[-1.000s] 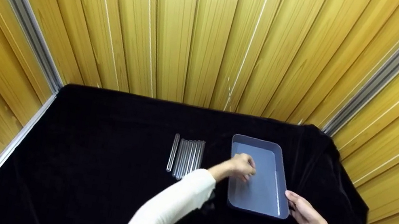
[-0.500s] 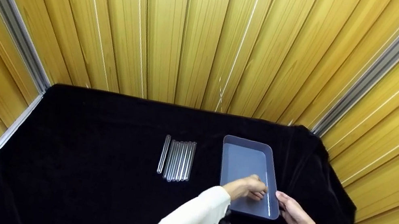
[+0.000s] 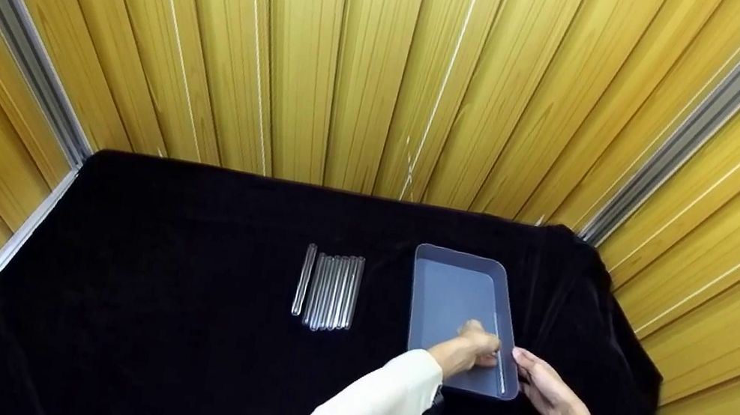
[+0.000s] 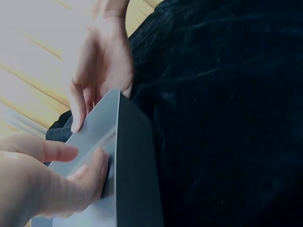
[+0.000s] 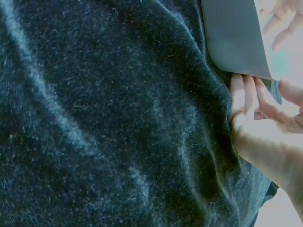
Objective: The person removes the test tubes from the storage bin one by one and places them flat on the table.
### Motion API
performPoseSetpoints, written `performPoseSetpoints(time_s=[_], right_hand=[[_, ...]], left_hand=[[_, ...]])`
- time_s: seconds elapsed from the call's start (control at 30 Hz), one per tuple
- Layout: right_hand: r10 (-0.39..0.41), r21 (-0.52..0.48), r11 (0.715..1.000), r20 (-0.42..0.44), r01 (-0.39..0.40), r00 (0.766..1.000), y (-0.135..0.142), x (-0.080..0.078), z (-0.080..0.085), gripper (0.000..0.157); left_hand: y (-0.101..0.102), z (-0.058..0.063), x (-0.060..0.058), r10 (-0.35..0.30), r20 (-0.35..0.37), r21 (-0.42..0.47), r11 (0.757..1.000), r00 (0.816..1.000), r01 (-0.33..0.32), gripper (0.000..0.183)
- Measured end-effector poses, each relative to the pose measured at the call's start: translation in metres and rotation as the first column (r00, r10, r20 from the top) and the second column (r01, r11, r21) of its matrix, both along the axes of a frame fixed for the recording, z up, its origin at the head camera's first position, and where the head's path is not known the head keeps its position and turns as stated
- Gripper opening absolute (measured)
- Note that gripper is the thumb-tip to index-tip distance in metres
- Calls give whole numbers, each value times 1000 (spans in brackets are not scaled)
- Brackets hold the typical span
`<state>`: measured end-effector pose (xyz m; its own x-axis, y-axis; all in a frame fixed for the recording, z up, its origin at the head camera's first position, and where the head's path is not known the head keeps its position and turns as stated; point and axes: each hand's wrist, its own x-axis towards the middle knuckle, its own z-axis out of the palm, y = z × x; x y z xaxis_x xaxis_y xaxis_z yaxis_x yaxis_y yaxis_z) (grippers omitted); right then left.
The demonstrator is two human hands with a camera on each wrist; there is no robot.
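Note:
A shallow grey-blue tray (image 3: 454, 291) stands on the black cloth, right of centre. My left hand (image 3: 476, 346) is down inside it, near the right wall. In the left wrist view, this hand's thumb and fingers lie on either side of a clear glass tube (image 4: 108, 138); how firmly they pinch it is hard to see. A clear tube (image 3: 501, 374) also shows along the right wall in the head view. My right hand (image 3: 547, 391) holds the tray's right wall near the front corner, thumb at the rim (image 5: 262, 75) and fingers against the outside.
Several clear glass tubes (image 3: 334, 292) lie side by side on the black cloth (image 3: 167, 324), left of the tray. One more tube (image 3: 304, 279) lies slightly apart at their left. Yellow wood-patterned walls (image 3: 364, 69) close off the back and sides.
My left hand has moved right and toward the front inside the tray, up to its right wall. My right hand keeps its hold on the tray. The head view has shifted slightly.

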<state>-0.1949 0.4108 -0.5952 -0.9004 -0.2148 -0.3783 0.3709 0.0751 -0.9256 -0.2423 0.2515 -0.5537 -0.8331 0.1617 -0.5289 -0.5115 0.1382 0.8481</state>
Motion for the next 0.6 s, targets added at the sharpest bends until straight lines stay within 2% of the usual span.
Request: performPoseSetpoints(time_s=[0.1, 0.33, 0.6], right_hand=[[7, -7, 1000, 0, -7, 1000, -1, 0, -1, 61], [0, 1, 1000, 5, 0, 1000, -2, 3, -4, 59], [-9, 28, 1000, 6, 9, 1000, -2, 2, 1, 63]], left_hand=[[2, -2, 2, 15, 18, 4, 1000, 1000, -15, 18], [5, -6, 9, -20, 29, -27, 999, 999, 20, 17], [3, -1, 9, -47, 38, 7, 999, 998, 47, 18]])
